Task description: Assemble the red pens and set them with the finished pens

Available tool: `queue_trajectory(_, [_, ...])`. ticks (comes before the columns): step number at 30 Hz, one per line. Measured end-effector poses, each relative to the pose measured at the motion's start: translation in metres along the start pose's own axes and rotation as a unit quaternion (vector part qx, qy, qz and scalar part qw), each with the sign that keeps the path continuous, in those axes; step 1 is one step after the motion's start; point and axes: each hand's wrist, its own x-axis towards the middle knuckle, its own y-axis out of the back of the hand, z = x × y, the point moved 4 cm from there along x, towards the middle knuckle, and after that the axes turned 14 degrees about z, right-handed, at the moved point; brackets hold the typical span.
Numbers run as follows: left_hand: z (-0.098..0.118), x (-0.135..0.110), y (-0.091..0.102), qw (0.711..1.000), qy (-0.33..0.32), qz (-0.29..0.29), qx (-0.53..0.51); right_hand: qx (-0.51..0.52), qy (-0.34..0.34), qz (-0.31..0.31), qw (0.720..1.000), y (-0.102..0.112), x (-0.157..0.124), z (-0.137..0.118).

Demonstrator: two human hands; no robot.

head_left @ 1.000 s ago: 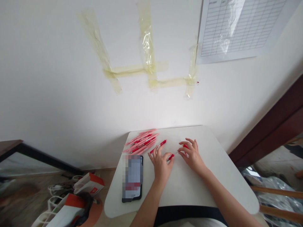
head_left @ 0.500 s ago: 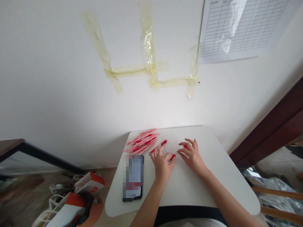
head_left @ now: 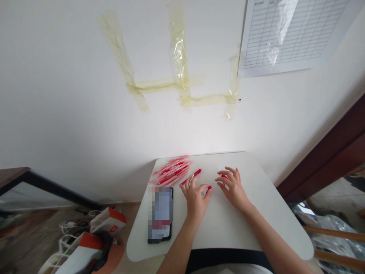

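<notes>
My left hand is low over the white table, thumb and forefinger pinched on a small red pen part. Just beyond its other fingers lies a red pen, slanting away to the right. My right hand hovers a short way off, its fingers spread and bent. Another red pen part shows between and beneath those fingers; whether they touch it I cannot tell. To the left is a pile of pink and red pens, several of them side by side.
A phone, blurred out, lies on the white table at the left. Behind the table stands a wall with yellowed tape and a printed sheet. Paper bags are on the floor at left; wooden bars stand at right.
My right hand has drawn slightly to the right, away from the left. The thin pale piece between the two hands no longer shows. My left hand keeps its pinch almost in place.
</notes>
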Motion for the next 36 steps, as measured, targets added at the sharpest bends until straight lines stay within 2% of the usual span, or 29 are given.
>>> queue_trajectory(5, [0.001, 0.001, 0.001, 1.0, -0.008, 0.004, 0.004, -0.046, -0.058, 0.044, 0.996, 0.002, -0.004, 0.022])
queue_trajectory(11, [0.002, 0.002, 0.001, 1.0, -0.006, 0.004, -0.006, -0.074, -0.081, 0.064, 0.992, 0.007, -0.005, 0.035])
queue_trajectory(17, [0.001, 0.001, 0.001, 1.0, -0.004, 0.0, -0.007, -0.103, -0.091, 0.049, 0.989, 0.005, -0.007, 0.033])
queue_trajectory(28, [-0.002, -0.001, -0.004, 1.0, 0.006, -0.006, -0.012, -0.108, -0.06, 0.022, 0.992, 0.0, -0.008, 0.025])
queue_trajectory(36, [0.002, 0.0, -0.001, 1.0, -0.018, 0.001, -0.016, -0.096, -0.036, -0.011, 0.995, -0.003, -0.007, 0.016])
